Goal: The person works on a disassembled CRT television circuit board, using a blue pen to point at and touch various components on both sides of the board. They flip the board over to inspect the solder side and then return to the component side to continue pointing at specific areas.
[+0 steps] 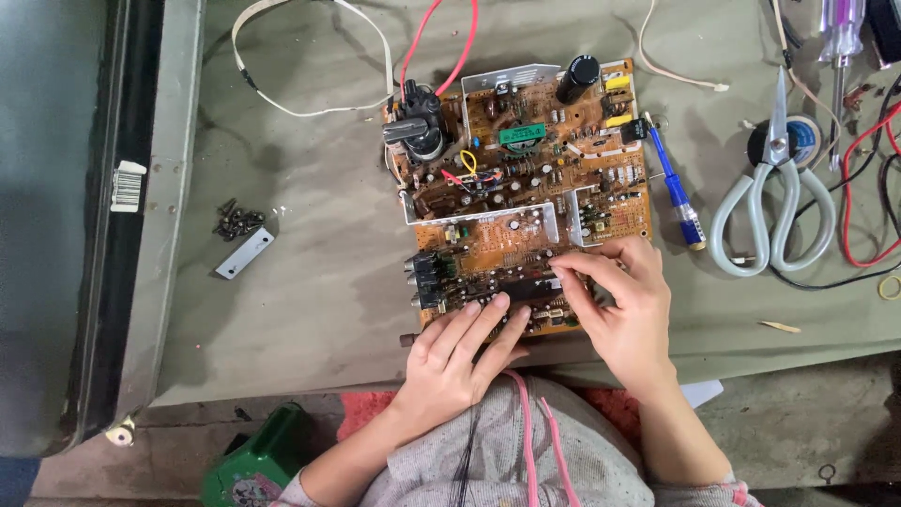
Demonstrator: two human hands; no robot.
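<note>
A large brown circuit board [526, 188] crowded with components lies flat on a grey-green cloth. My left hand [460, 352] rests on the board's near edge, fingers spread and touching the components there. My right hand [624, 305] is at the near right corner, its fingertips pinched on a small part of the board. A black cylindrical capacitor [578, 77] stands at the board's far edge, and a black transformer [418, 127] with red wires sits at the far left corner.
A blue-handled screwdriver [678, 192] lies right of the board, then grey scissors [774, 197] over a tape roll. Loose black screws [236, 222] and a small metal bracket [245, 253] sit at left. A dark screen casing [56, 216] fills the far left. Red and black wires lie at right.
</note>
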